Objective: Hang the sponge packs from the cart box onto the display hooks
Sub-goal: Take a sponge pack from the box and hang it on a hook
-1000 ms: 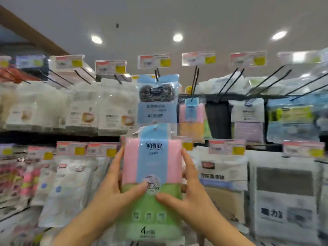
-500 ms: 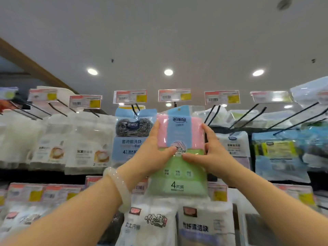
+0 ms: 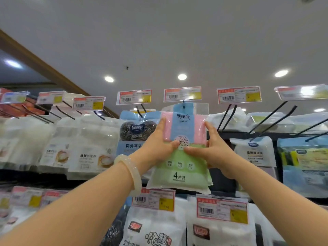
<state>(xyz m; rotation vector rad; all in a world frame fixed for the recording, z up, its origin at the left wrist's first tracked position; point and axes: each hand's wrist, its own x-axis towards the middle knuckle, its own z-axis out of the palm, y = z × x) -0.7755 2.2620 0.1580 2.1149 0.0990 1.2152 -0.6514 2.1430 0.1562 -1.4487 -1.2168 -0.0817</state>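
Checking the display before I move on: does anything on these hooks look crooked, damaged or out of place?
Nothing stands out. The sponge pack is upright, gripped by the left hand and right hand, its top at the hook under a price tag. The steel wool pack beside it hangs straight.

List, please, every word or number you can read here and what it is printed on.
"4片袋": bottom of the sponge pack held by both hands.
"套装擦洗": blue steel wool pack.
"抗菌": white cloth pack.
Price tags: barcodes only, text too blurred.
Brand logos: too stylised to read.
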